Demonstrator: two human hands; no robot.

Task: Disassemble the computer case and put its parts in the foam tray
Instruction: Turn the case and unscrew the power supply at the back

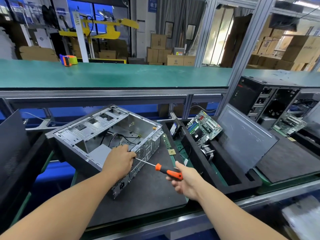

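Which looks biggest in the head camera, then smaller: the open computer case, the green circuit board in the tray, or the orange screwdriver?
1. Computer case
2. Circuit board
3. Screwdriver

The screwdriver is closer to the camera, yet looks smallest.

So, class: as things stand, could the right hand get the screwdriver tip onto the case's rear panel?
Probably yes. The right hand grips the screwdriver, whose shaft already points at the case rear; only the left hand, resting on that edge, hides the tip.
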